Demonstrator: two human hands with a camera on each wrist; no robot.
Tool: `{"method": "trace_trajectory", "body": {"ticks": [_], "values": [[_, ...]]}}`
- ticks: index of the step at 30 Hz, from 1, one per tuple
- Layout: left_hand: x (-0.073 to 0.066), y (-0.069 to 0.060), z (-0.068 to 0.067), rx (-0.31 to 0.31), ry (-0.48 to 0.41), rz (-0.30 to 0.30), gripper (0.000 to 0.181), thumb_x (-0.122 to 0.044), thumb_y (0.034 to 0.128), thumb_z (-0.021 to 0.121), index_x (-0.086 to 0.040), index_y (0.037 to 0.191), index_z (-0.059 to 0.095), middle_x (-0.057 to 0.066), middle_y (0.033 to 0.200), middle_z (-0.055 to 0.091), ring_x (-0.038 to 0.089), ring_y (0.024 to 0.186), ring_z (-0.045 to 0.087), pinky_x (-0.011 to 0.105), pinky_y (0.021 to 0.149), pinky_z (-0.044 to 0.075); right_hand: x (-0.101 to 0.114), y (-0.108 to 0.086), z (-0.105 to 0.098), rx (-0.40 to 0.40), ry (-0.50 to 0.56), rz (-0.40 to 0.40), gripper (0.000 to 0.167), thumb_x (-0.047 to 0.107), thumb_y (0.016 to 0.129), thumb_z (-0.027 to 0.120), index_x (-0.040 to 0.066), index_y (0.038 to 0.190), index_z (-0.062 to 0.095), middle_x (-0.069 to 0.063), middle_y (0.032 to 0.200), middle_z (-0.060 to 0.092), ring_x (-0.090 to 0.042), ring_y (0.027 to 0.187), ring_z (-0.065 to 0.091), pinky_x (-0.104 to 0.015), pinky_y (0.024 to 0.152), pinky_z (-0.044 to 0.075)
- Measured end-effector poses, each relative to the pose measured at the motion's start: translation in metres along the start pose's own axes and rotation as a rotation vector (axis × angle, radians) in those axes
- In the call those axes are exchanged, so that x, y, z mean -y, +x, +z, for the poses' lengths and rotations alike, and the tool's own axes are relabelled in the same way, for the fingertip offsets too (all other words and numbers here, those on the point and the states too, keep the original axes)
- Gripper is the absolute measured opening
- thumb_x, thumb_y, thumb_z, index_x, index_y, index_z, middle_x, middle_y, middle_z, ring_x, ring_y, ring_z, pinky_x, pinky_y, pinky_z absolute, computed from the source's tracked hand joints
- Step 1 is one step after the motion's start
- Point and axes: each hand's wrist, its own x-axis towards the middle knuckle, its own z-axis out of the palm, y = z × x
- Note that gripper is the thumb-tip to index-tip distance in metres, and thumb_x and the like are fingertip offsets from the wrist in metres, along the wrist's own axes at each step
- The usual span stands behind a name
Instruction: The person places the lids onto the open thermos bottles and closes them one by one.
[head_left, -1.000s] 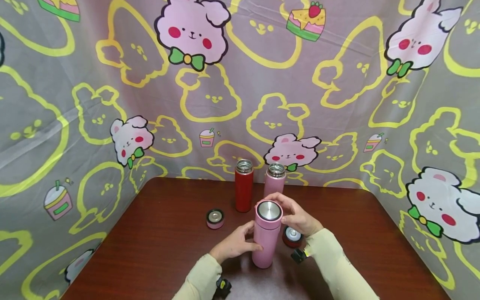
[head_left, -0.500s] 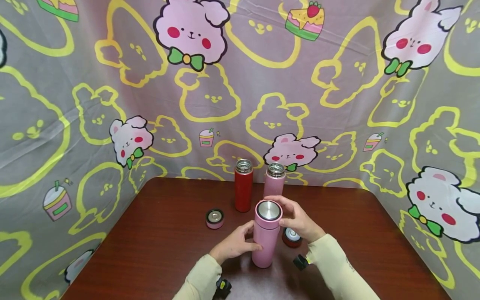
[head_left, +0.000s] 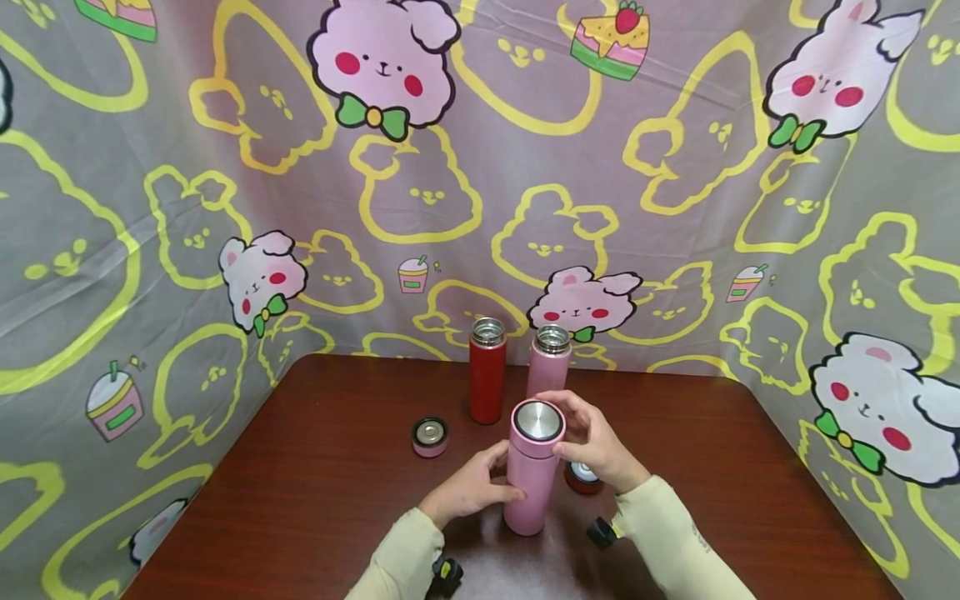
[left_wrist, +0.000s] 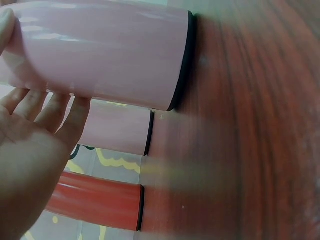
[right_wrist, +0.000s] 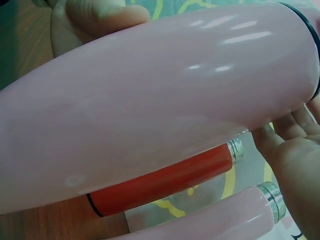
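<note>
A pink thermos point(head_left: 531, 492) stands upright near the front of the table, its pink lid point(head_left: 537, 422) with a steel disc on top. My left hand point(head_left: 468, 486) grips the body, thumb towards me and fingers around the far side, which the left wrist view confirms. At the top, my right hand point(head_left: 603, 446) holds the lid between the thumb in front and the fingers behind. Behind it are a red thermos point(head_left: 486, 383) and a second pink thermos point(head_left: 549, 371), both lidless with bare steel necks. The second pink one is partly hidden by my right hand.
Left of the held thermos lies a pink lid point(head_left: 430, 438), inner side up. A red lid point(head_left: 582, 477) lies to the right, partly covered by my right hand. The brown table point(head_left: 315, 467) ends at a patterned curtain point(head_left: 420, 200) on the back and sides.
My right thumb has moved round the front of the lid, and the right wrist has shifted slightly right. The left hand and the thermos stay in place.
</note>
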Motion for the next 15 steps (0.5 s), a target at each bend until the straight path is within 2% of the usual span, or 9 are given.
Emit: {"method": "trace_trajectory", "body": {"ticks": [10, 15], "values": [[0.0022, 0.0008, 0.0014, -0.015, -0.002, 0.018, 0.062, -0.011, 0.0824, 0.073, -0.004, 0.136, 0.043, 0.008, 0.131, 0.052, 0.014, 0.119, 0.050, 0.044, 0.099, 0.040, -0.0043, -0.0029, 0.0063, -0.060, -0.028, -0.065, 0.060, 0.013, 0.084, 0.070, -0.009, 0.130, 0.039, -0.011, 0.121, 0.056, -0.020, 0.109, 0.057, -0.032, 0.092, 0.047], [0.0014, 0.0007, 0.0009, -0.017, 0.016, 0.013, 0.063, -0.015, 0.0827, 0.074, -0.006, 0.137, 0.042, 0.006, 0.132, 0.051, 0.014, 0.120, 0.049, 0.042, 0.099, 0.041, -0.0057, -0.0028, 0.0080, -0.087, -0.030, -0.093, 0.062, 0.011, 0.081, 0.072, -0.012, 0.127, 0.038, -0.010, 0.120, 0.057, -0.019, 0.108, 0.056, -0.030, 0.091, 0.046]]}}
